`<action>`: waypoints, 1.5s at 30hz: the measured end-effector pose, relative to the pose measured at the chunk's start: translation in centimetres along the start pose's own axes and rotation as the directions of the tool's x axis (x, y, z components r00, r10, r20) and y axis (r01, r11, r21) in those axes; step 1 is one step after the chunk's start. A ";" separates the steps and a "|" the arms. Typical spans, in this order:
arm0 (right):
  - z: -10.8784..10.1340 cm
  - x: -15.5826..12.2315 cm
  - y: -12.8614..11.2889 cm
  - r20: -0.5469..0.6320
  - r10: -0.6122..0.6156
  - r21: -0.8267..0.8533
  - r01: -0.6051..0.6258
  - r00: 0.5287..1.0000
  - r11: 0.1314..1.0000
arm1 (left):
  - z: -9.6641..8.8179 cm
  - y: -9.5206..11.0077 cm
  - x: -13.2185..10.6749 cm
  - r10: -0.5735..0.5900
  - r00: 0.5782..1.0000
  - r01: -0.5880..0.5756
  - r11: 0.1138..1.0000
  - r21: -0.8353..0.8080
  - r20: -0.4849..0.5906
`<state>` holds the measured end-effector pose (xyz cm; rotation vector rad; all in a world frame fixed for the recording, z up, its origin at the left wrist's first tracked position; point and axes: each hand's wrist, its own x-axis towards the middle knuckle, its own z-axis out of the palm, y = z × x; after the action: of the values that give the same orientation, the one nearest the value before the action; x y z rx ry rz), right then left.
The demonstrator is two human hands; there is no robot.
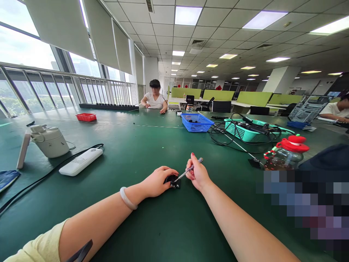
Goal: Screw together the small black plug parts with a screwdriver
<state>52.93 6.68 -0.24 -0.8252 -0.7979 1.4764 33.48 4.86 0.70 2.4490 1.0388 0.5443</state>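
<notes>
My left hand (157,181) is closed over a small black part (173,182) that rests on the green table (152,225); a pale bangle sits on that wrist. My right hand (198,174) pinches a thin screwdriver (188,170) with a clear handle. Its metal tip points down-left and touches the top of the black part. Both hands meet near the middle of the table, close to me.
A white power bank (81,161) with a black cable and a white pot (49,141) lie at left. A blue basket (196,122), a teal basket of cables (252,133) and a red-lidded jar (286,154) stand at right. A red tray (86,116) and a seated person (154,101) are far off.
</notes>
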 end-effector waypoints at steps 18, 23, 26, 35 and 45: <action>0.3 -0.2 -0.6 -0.079 -0.205 -0.024 0.204 0.976 0.979 | -0.3 0.3 -0.1 -0.025 1.000 0.025 1.000 -0.009 0.006; -0.2 0.0 -0.8 -0.275 -0.312 -0.149 0.280 0.909 0.948 | -0.1 -0.1 -0.1 -0.009 1.000 0.009 1.000 -0.007 -0.002; -0.3 -0.2 -0.8 -0.262 -0.421 -0.311 0.337 0.868 0.889 | -0.1 -0.1 -0.1 0.003 1.000 -0.003 1.000 -0.001 -0.005; 1.5 -2.3 -1.1 -0.007 -0.598 -0.627 0.462 0.801 0.627 | 0.0 -0.1 0.0 -0.012 1.000 0.012 0.999 0.033 0.003; 1.9 -2.8 -0.8 0.195 -0.645 -0.775 0.519 0.739 0.361 | -0.3 0.3 -0.1 0.062 0.997 -0.067 0.984 0.167 0.035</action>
<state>51.86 3.93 1.50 -1.1147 -1.5084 0.3160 33.43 4.62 1.08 2.6383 1.0343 0.4553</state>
